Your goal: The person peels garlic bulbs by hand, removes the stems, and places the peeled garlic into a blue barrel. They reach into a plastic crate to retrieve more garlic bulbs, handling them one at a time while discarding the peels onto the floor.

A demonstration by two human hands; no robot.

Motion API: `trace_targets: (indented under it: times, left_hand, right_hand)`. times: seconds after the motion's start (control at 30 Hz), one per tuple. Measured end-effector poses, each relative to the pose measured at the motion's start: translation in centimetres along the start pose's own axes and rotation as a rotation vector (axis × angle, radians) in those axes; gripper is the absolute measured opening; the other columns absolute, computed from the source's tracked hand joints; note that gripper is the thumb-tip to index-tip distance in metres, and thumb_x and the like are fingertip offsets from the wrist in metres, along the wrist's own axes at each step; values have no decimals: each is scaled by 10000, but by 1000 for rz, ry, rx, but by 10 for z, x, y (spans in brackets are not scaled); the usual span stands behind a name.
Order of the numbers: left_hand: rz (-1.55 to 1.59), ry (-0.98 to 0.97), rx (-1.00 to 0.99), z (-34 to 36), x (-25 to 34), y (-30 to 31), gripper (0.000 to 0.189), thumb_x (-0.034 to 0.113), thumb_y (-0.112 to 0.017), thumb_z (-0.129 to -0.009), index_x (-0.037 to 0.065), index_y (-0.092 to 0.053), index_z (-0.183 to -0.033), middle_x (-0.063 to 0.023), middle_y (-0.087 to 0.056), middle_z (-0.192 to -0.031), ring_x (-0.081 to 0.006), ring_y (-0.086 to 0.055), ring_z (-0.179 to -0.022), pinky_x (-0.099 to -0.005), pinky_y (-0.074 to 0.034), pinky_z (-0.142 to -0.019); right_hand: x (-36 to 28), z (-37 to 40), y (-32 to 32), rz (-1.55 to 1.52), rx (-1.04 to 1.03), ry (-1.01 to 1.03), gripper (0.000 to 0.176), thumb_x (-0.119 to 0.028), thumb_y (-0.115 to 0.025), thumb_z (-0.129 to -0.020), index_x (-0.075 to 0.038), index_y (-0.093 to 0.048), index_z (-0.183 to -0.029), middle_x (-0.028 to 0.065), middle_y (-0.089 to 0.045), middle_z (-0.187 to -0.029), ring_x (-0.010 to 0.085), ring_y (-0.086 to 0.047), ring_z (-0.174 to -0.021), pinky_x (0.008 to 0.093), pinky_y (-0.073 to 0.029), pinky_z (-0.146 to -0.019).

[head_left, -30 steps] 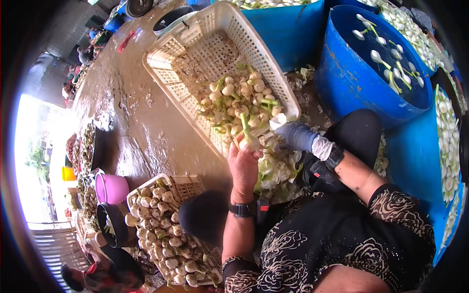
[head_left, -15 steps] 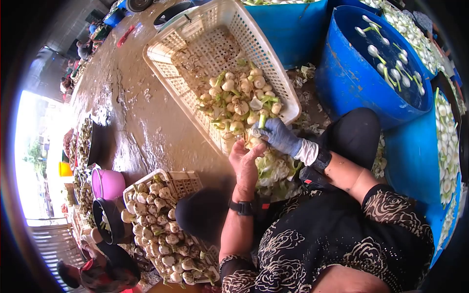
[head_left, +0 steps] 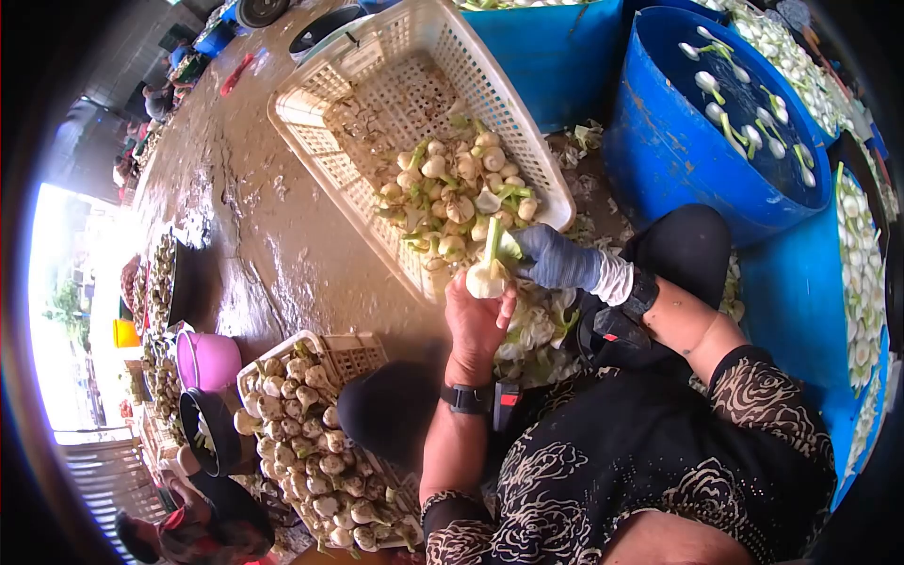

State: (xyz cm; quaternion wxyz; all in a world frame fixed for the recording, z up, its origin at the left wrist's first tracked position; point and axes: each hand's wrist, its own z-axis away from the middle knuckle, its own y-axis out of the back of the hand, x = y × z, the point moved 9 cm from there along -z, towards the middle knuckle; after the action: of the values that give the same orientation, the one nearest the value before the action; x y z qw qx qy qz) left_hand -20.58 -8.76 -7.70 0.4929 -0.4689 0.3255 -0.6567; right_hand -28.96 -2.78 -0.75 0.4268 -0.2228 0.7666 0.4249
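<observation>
Whereas half a second ago both hands were bunched low at the basket's near rim, I now see the left hand point(head_left: 476, 318) raised a little, and the bulb point(head_left: 485, 280) sits plainly in it. The bare fingers pinch the bulb from below, and its green stalk point(head_left: 492, 241) points to 12 o'clock. The right hand point(head_left: 554, 258), in a blue glove, has drawn back slightly toward 3 o'clock. It rests against the stalk's leaves with its fingers curled, but I cannot tell whether they grip the stalk, a tool or nothing. So the bulb is out of the pile, held just over the near rim between the two hands.

At 12 o'clock from the hands the white basket point(head_left: 320, 113) tilts toward me, with more bulbs heaped in its lower end. A blue barrel point(head_left: 659, 160) at 2 o'clock holds water with peeled bulbs floating in it. Directly under the hands, at 5 o'clock, lies a heap of pale trimmings point(head_left: 532, 331).

A second crate point(head_left: 363, 353) full of bulbs stands at 8 o'clock. Beside it are a pink bucket point(head_left: 209, 360) and a black bowl point(head_left: 209, 428), and another person point(head_left: 184, 532) crouches beyond them. The wet floor point(head_left: 254, 226) spreads out to 10 o'clock.

The basket rim and my own knees crowd the hands closely.
</observation>
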Motion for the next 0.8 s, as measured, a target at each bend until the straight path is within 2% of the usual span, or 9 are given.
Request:
trace_targets:
  times: [0.17, 0.23, 0.3, 0.43, 0.5, 0.53, 0.57, 0.63, 0.8]
  left_hand:
    - [-404, -25, 62, -2, 1, 0, 636, 599, -345, -902, 5, -500, -1070, -143, -612, -788, -221, -566, -567, -247, -380, -429]
    - [-423, -107, 66, 1, 2, -9, 583, 553, -455, -897, -8, -477, -1053, -114, -589, -760, -182, -540, -542, -233, -367, -445]
    - [-912, -467, 123, 9, 30, -20, 452, 407, -599, -871, 3, -471, -1029, -68, -563, -749, -130, -516, -537, -221, -363, -448]
    - [-384, -271, 124, 10, 22, -12, 351, 301, -649, -848, 42, -492, -1024, -26, -565, -828, -99, -519, -614, -210, -383, -469]
    - [-286, -226, 14, 9, 20, -17, 323, 289, -630, -858, 66, -498, -1051, -29, -580, -889, -107, -536, -669, -219, -400, -480]
    - [-327, -241, 53, 9, 22, -15, 316, 291, -615, -867, 68, -499, -1058, -32, -584, -904, -111, -541, -682, -221, -407, -485]
    - [-369, -253, 91, 8, 25, -16, 309, 292, -601, -875, 69, -500, -1064, -35, -588, -918, -115, -545, -696, -224, -414, -490]
    - [-435, -337, 132, 10, 28, -20, 302, 215, -635, -848, 58, -492, -1062, -43, -590, -882, -122, -545, -669, -222, -416, -497]
    - [-474, -397, 56, 10, 31, -22, 423, 15, -714, -712, 52, -483, -1065, -46, -573, -805, -99, -519, -626, -226, -430, -533]
  right_hand:
    - [4, 6, 5, -252, 157, -120, 271, -161, -722, -783, 4, -616, -971, 90, -670, -851, 189, -631, -786, 324, -487, -732]
    - [2, 11, 15, -159, 294, -175, 248, -133, -711, -785, 10, -621, -967, 90, -671, -855, 158, -623, -789, 314, -485, -736]
    - [1, 9, 12, -182, 294, -131, 227, -102, -710, -771, 18, -626, -944, 88, -672, -856, 143, -617, -786, 310, -484, -729]
    - [10, 16, 3, -361, 269, -233, 150, -41, -627, -806, 23, -624, -942, 69, -657, -853, 132, -613, -830, 305, -489, -739]
    - [21, 20, -14, -1071, 343, -421, 150, -29, -592, -821, 24, -619, -959, 51, -645, -871, 122, -604, -849, 285, -487, -748]
    - [15, 20, -12, -1130, 352, -395, 160, -21, -602, -815, 25, -616, -967, 40, -635, -879, 117, -597, -858, 270, -488, -754]
    - [16, 19, -10, -1131, 355, -393, 160, -21, -602, -815, 25, -616, -967, 40, -635, -879, 117, -597, -858, 270, -488, -754]
    - [-2, 15, 13, -418, 340, -190, 162, -30, -633, -786, 20, -615, -939, 31, -625, -833, 105, -588, -822, 285, -491, -720]
    - [26, 17, 24, -90, 403, -266, 185, -69, -677, -727, 21, -580, -856, 117, -610, -757, 230, -595, -707, 334, -481, -668]
